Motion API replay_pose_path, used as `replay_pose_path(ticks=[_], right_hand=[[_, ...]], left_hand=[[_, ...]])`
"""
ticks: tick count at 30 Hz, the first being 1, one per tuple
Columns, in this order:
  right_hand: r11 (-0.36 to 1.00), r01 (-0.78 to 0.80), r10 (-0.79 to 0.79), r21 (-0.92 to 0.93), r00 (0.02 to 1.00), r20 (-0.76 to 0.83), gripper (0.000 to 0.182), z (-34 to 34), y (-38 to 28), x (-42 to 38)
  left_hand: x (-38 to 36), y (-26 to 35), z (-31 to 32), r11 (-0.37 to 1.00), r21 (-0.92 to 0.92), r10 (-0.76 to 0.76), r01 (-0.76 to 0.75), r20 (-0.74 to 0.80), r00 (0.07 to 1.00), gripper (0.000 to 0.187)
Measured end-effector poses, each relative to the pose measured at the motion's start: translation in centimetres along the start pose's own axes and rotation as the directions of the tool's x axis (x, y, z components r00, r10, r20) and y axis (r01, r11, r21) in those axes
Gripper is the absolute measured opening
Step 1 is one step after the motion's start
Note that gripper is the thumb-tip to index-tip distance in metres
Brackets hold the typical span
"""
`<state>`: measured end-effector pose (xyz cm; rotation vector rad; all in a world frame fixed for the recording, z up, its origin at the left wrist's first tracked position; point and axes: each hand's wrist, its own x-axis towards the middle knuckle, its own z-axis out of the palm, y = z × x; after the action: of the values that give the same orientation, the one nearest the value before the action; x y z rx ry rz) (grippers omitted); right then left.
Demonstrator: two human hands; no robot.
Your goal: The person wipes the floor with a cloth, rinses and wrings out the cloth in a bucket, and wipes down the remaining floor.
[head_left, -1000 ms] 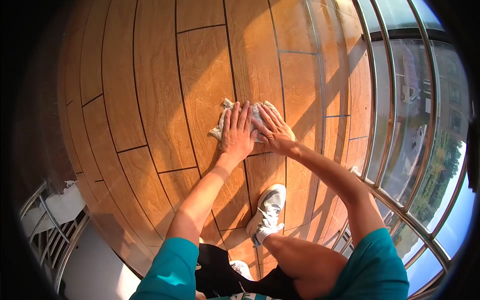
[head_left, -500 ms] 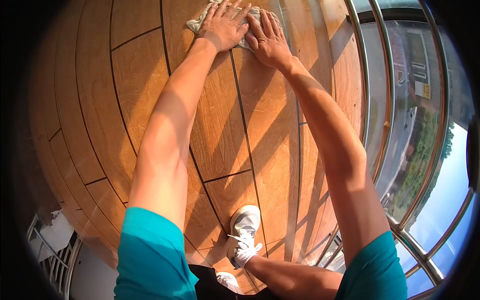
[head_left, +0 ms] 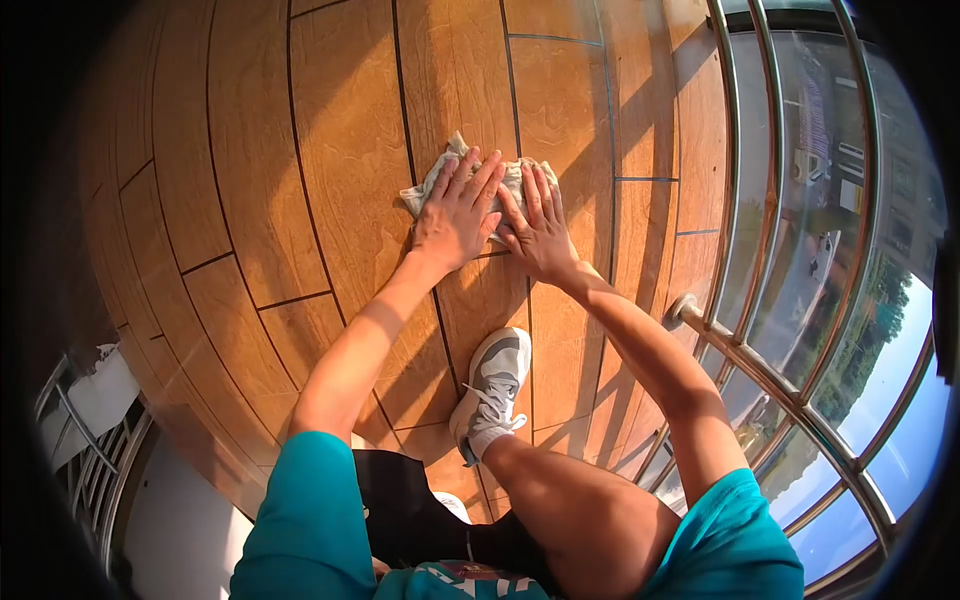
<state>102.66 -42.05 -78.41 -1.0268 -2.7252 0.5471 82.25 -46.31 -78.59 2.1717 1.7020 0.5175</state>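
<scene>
A crumpled pale cloth (head_left: 513, 182) lies on the wood-look floor (head_left: 345, 160). My left hand (head_left: 453, 222) rests flat on its left part, palm down, with the fingers stretched forward. Beside it my right hand (head_left: 541, 232) presses on the right part, fingers also extended. The two thumbs come close together over the cloth's near edge. Most of the cloth's middle is hidden under the palms, while its corners stick out at the far and left sides.
A grey and white sneaker (head_left: 495, 375) on my foot stands just behind the hands. Metal railings (head_left: 790, 395) run along the right, with glass and an outdoor view beyond. More metal bars (head_left: 90, 440) and a white cloth-like sheet (head_left: 95, 400) are at the lower left.
Both hands and the cloth have come back across the floor toward my body, from the top of the view to nearer my foot. My elbows are bent more.
</scene>
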Motion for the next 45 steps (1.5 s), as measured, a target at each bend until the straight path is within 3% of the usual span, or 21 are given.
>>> replay_pose_path(ticks=[5, 7, 10, 15, 20, 22, 28, 32, 35, 37, 40, 41, 44, 45], right_hand=[[0.987, 0.026, -0.05, 0.159, 0.988, 0.148, 0.068, 3.6, -13.1, -5.1], [0.962, 0.12, -0.187, 0.247, 0.945, 0.269, 0.069, 4.9, -17.1, -5.4], [0.911, 0.236, -0.311, 0.339, 0.932, 0.187, 0.072, 6.2, -20.2, -4.3], [0.962, 0.186, -0.246, 0.202, 0.91, 0.334, 0.075, 7.9, -23.3, 1.6], [0.904, 0.385, -0.416, 0.185, 0.891, 0.181, 0.069, 11.8, -27.8, 14.6], [0.862, 0.453, -0.489, 0.228, 0.862, 0.135, 0.071, 13.5, -30.5, 19.2], [0.791, 0.611, -0.585, 0.024, 0.745, 0.319, 0.065, 20.1, -41.2, 30.7], [0.801, 0.599, -0.563, -0.008, 0.757, 0.33, 0.062, 24.6, -48.9, 36.8], [0.818, 0.555, -0.49, -0.15, 0.809, 0.325, 0.06, 27.4, -53.5, 39.4], [0.825, 0.538, -0.491, -0.172, 0.833, 0.253, 0.059, 28.9, -56.3, 40.7], [0.79, 0.55, -0.495, -0.271, 0.833, 0.247, 0.056, 30.3, -59.4, 40.8], [0.74, 0.673, -0.672, 0.006, 0.739, -0.044, 0.055, 33.5, -58.4, 41.5], [0.71, 0.704, -0.704, -0.003, 0.71, 0.009, 0.059, 33.2, -61.5, 39.2], [0.732, 0.679, -0.68, 0.059, 0.724, 0.116, 0.062, 33.1, -62.4, 38.1]], left_hand=[[-17.3, 0.8, -2.9, 0.983, 0.062, -0.179, 0.172, 0.129, 0.975, 0.077], [-23.5, 0.5, -3.5, 0.967, 0.069, -0.251, 0.243, 0.135, 0.959, 0.078], [-28.8, -0.4, -4.7, 0.953, 0.02, -0.303, 0.303, 0.133, 0.944, 0.08], [-27.6, -7.4, -8.3, 0.958, 0.004, -0.286, 0.287, 0.058, 0.956, 0.077], [-27.9, -17.9, -13.8, 0.92, 0.093, -0.372, 0.381, -0.101, 0.923, 0.074], [-29.1, -21.8, -15.8, 0.891, 0.123, -0.41, 0.436, -0.189, 0.892, 0.072], [-36.0, -32.3, -20.5, 0.749, 0.148, -0.57, 0.646, -0.351, 0.743, 0.068], [-40.9, -42.0, -23.7, 0.706, 0.164, -0.604, 0.689, -0.368, 0.707, 0.07], [-43.6, -48.0, -25.9, 0.734, 0.167, -0.589, 0.658, -0.325, 0.74, 0.072], [-45.8, -51.6, -26.1, 0.731, 0.249, -0.501, 0.636, -0.436, 0.747, 0.072], [-48.9, -53.5, -26.9, 0.777, 0.233, -0.439, 0.585, -0.467, 0.768, 0.071], [-49.4, -50.7, -29.6, 0.75, 0.199, -0.54, 0.631, -0.365, 0.758, 0.069], [-52.9, -50.0, -29.4, 0.74, 0.176, -0.572, 0.649, -0.344, 0.745, 0.073], [-54.0, -48.8, -29.3, 0.731, 0.164, -0.582, 0.662, -0.357, 0.731, 0.073]])
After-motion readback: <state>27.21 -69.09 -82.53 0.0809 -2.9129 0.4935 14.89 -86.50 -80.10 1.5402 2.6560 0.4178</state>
